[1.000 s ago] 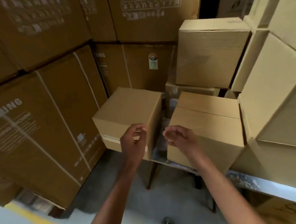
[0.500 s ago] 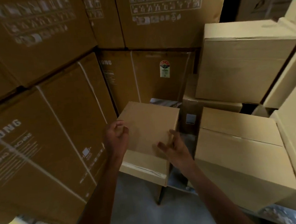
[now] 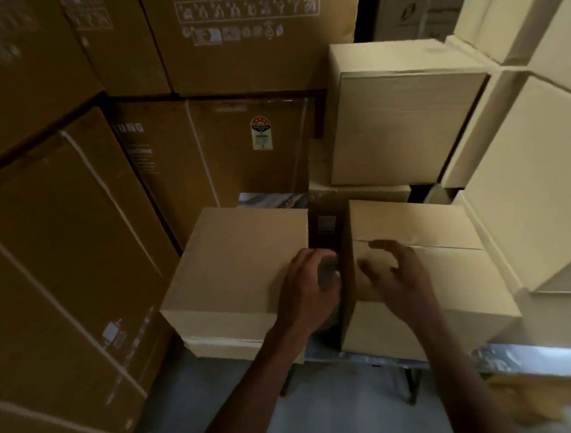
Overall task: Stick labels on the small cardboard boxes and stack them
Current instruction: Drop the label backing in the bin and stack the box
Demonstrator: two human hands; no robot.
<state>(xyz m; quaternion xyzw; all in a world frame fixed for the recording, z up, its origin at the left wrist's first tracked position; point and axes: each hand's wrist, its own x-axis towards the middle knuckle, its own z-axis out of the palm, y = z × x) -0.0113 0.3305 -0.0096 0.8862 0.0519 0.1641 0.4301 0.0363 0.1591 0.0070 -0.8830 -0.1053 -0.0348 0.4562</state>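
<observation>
From the head camera, two small cardboard boxes sat side by side on a metal table (image 3: 540, 357) with a narrow gap between them. The left hand (image 3: 308, 292) lay at the right edge of the left box (image 3: 244, 270), its fingers curled at the gap around something blurred, possibly a label or its backing; what it held could not be told. The right hand (image 3: 398, 272) hovered over the top of the right box (image 3: 426, 274) with fingers spread and loosely bent, holding nothing.

The step in hand looked like getting a label ready or choosing which box to take; no label showed on either top. The next move would call for a flat, pressed placement on a clean face, then lifting one box onto the other.

Large printed cartons (image 3: 60, 249) crowded the left and back, and pale stacked boxes (image 3: 406, 123) rose close behind and to the right, leaving little room to swing a box.
</observation>
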